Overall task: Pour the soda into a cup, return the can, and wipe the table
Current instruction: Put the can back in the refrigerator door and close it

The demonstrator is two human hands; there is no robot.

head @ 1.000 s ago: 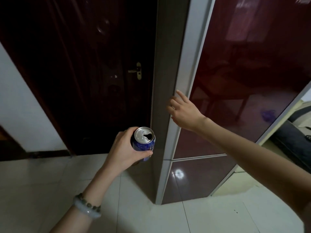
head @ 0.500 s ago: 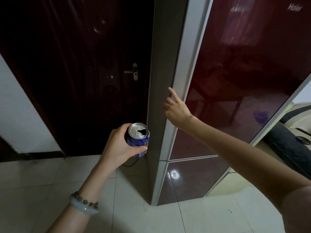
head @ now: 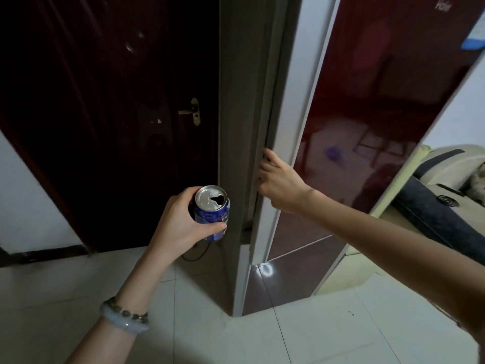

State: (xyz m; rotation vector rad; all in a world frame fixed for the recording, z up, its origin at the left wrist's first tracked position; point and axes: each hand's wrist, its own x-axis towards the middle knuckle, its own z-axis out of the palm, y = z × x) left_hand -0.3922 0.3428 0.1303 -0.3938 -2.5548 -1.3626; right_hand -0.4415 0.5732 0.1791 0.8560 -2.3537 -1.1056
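Though the can (head: 211,203) is open, contents seem hidden.

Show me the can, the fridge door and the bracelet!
can (head: 211,202): head view, on its silver top.
fridge door (head: 367,132): head view, on its shiny red front.
bracelet (head: 125,318): head view, on the pale band round the left wrist.

The left hand (head: 181,222) grips an opened blue can (head: 212,211) upright. Just right of it, the right hand's (head: 278,185) fingers curl around the fridge door's (head: 288,122) white edge.
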